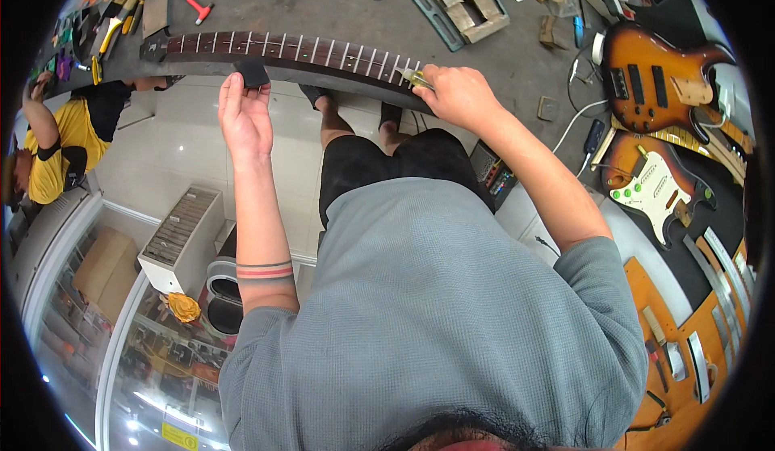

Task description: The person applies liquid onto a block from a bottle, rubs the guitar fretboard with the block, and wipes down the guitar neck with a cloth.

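A dark wooden guitar neck (286, 48) with several metal frets lies along the bench's edge. My left hand (245, 116) holds a small black block (250, 74) just below the neck's left half, its fingers raised along the block; whether the block touches the neck I cannot tell. My right hand (458, 97) grips a tool with a pale yellow handle (420, 79) at the neck's right end, over the frets. The tool's tip is too small to make out clearly.
On the grey bench (339, 3) are a metal vise (452, 3) and a red tool (199, 11). Two sunburst guitar bodies (658, 67) rest at right. Another person (64, 136) in yellow is at left, beside glass cases (149, 354). A white bin (178, 237) stands below.
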### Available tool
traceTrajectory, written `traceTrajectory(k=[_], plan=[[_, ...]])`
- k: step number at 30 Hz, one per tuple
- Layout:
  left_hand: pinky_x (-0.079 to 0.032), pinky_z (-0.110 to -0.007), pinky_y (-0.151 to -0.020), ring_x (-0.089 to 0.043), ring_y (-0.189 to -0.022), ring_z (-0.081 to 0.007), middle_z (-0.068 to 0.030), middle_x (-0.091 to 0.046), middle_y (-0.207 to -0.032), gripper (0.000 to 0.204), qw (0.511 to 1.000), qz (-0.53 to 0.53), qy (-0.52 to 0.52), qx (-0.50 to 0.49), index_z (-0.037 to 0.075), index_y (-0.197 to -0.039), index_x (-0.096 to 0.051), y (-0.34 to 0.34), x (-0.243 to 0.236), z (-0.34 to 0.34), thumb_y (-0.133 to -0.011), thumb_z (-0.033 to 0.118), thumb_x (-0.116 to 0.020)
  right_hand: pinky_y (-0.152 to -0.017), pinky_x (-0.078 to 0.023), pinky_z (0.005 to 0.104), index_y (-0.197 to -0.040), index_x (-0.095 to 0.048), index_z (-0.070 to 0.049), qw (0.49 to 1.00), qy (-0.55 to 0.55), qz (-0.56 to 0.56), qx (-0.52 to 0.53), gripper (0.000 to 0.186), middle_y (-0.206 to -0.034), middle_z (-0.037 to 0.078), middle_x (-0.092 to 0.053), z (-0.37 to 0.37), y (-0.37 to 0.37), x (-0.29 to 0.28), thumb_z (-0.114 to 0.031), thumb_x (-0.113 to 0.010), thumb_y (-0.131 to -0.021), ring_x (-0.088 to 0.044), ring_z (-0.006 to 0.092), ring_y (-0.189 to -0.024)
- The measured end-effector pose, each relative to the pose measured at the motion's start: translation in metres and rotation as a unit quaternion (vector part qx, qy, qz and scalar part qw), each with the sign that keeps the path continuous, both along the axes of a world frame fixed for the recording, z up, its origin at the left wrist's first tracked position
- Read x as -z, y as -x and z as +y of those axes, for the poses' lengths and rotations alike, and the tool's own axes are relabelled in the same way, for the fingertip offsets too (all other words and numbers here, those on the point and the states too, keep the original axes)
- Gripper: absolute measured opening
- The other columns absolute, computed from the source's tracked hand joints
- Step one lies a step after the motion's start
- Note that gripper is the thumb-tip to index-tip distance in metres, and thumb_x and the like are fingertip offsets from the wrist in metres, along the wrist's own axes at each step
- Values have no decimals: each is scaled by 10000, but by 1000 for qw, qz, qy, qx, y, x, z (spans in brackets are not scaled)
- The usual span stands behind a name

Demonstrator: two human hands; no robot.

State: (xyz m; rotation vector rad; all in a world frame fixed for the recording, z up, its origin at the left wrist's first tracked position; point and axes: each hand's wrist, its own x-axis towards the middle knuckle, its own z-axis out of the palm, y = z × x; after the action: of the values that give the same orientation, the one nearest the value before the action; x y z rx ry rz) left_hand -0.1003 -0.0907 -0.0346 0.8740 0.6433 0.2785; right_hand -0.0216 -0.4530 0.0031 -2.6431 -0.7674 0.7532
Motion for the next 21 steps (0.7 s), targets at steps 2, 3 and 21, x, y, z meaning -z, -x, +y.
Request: traceTrajectory(k=[2, 3, 21], plan=[[-500, -459, -1085, -615, -1234, -323, -210, -633, -1312, 297, 1000, 5, 1, 6, -16, -1260, -568, -2, 1, -9, -1093, 218, -640, -778, -579, 547, -1005, -695, -24, 1000, 5, 2, 14, 317, -873, 211, -762, -19, 6, 1, -341, -679, -996, -744, 424, -855], [-500, -459, -1085, -615, -1234, -323, -210, -633, -1312, 297, 1000, 5, 2, 10, -16, -1260, -568, -3, 0, -13, -1093, 218, -640, -778, -579, 547, -1005, -695, -24, 1000, 5, 2, 18, 317, -873, 211, -762, -27, 8, -1, -341, -679, -996, -744, 424, -855], [-512, -454, -1053, -635, -1202, -312, -176, -654, -1277, 257, 998, 4, 12, 61, 17, -1239, -584, -37, -17, -17, -1078, 201, -663, -779, -558, 555, -1004, -661, -48, 991, 101, 14, 90, 354, -894, 202, -757, -112, 46, -26, -402, -665, -1013, -734, 424, -874]])
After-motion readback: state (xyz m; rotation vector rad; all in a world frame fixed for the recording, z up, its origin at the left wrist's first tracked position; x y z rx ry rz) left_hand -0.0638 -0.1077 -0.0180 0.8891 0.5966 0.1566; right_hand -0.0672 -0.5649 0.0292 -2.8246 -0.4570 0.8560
